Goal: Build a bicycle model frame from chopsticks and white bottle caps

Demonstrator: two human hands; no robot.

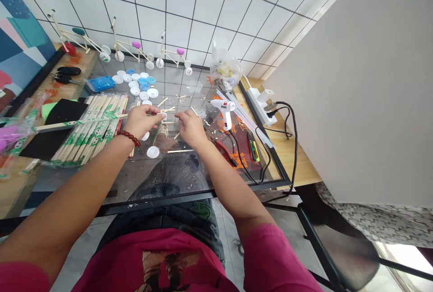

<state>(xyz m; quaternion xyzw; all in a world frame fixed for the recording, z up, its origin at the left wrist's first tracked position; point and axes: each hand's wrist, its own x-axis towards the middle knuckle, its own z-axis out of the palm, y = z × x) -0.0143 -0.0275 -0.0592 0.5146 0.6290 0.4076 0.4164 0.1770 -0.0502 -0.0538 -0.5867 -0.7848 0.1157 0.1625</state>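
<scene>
Left of the white glue gun [224,110], I see the left hand [144,120] pinching a small white bottle cap [164,115], apparently to steady it. The right hand [192,127] curls close by, its grip unclear. The gun sits presumably within easy reach.

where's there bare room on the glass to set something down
Barest is the glass between the loose stick and the table's near edge, lightly specked. Crowded: wrapped sticks left, caps behind, glue gun and pliers right.
</scene>
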